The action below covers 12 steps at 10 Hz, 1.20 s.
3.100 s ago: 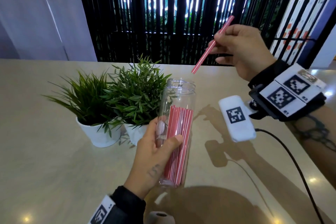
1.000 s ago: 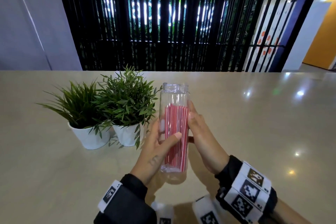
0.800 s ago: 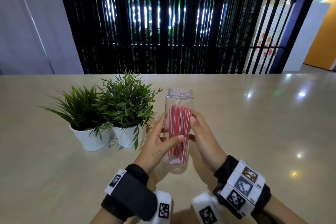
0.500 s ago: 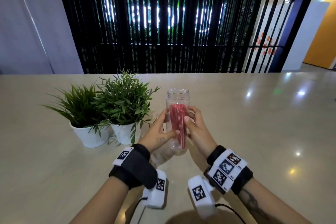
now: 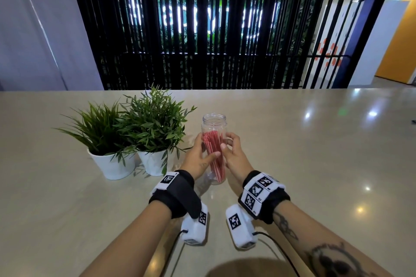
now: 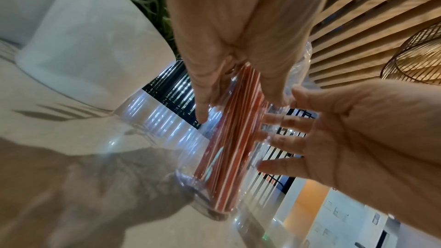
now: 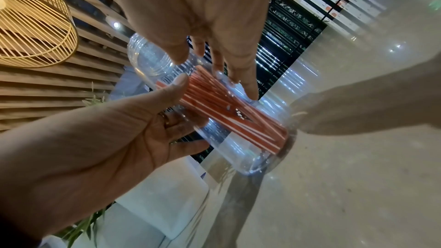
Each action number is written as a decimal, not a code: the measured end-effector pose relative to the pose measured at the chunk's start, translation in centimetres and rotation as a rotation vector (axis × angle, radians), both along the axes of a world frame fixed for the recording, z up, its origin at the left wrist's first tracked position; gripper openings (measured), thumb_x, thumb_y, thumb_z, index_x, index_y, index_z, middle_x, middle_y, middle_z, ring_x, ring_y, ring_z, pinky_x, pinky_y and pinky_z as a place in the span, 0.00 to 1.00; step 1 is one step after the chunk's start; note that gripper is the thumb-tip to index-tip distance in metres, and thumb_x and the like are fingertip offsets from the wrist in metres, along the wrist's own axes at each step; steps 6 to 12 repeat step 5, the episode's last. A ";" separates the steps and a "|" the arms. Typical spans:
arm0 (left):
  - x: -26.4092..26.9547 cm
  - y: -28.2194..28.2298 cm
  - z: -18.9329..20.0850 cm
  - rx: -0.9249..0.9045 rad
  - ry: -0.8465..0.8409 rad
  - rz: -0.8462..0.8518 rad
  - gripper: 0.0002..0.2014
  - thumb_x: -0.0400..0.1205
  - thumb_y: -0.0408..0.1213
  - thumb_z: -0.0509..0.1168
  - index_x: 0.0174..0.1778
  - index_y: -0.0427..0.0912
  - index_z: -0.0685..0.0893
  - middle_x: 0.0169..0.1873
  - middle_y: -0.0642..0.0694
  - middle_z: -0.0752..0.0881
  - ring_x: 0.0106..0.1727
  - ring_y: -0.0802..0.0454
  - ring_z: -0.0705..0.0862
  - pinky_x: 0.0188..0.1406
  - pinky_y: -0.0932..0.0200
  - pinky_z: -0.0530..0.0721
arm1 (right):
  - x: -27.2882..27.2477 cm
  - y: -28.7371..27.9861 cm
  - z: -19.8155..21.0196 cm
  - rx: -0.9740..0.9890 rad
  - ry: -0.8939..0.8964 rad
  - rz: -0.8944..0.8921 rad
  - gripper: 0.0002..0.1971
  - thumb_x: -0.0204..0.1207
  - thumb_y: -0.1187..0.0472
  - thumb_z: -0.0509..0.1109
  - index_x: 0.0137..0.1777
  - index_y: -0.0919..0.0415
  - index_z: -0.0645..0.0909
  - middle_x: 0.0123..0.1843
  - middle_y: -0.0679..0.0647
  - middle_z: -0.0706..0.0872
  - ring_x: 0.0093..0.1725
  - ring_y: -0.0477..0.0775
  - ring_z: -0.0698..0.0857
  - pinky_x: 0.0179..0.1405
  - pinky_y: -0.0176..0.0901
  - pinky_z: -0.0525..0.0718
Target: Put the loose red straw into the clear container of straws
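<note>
Two potted plants (image 5: 132, 132) stand left on the bench (image 5: 315, 153). Beside them the left hand (image 5: 198, 159) and right hand (image 5: 234, 155) wrap their fingers round the upright open container (image 5: 213, 126), the red straws (image 5: 213, 155) inside it.

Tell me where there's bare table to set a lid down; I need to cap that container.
Right of the clear container and the right hand the table lies bare to its far edge. It is crowded left: two potted plants stand close beside the left hand. Both forearms fill the near middle.
</note>
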<state>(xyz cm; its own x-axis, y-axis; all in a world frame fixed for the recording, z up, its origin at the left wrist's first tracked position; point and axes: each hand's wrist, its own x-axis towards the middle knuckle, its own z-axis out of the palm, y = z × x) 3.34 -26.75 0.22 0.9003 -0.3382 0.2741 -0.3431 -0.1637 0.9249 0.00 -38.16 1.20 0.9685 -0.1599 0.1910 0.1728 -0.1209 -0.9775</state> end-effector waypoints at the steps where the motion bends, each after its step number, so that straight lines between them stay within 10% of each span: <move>1: 0.3 0.0 -0.6 0.023 -0.021 -0.004 0.30 0.75 0.36 0.68 0.72 0.43 0.65 0.65 0.38 0.80 0.68 0.45 0.78 0.73 0.47 0.71 | 0.4 -0.2 -0.9 0.012 -0.002 -0.020 0.21 0.82 0.64 0.54 0.74 0.60 0.57 0.58 0.48 0.73 0.67 0.59 0.76 0.70 0.65 0.74; 4: -0.2 -0.3 -0.7 0.069 -0.041 -0.014 0.35 0.75 0.38 0.66 0.75 0.40 0.58 0.63 0.48 0.75 0.67 0.52 0.74 0.66 0.58 0.68 | 0.0 -0.1 -2.3 -0.035 -0.041 -0.008 0.21 0.83 0.62 0.54 0.73 0.65 0.55 0.61 0.50 0.71 0.66 0.55 0.74 0.74 0.61 0.71; 12: 0.1 -0.4 -1.0 0.069 -0.011 0.002 0.39 0.75 0.42 0.68 0.77 0.39 0.53 0.71 0.44 0.73 0.73 0.49 0.71 0.74 0.51 0.67 | 0.3 -0.3 -2.3 -0.002 -0.028 0.000 0.22 0.83 0.62 0.54 0.74 0.65 0.54 0.65 0.54 0.70 0.71 0.59 0.73 0.73 0.52 0.71</move>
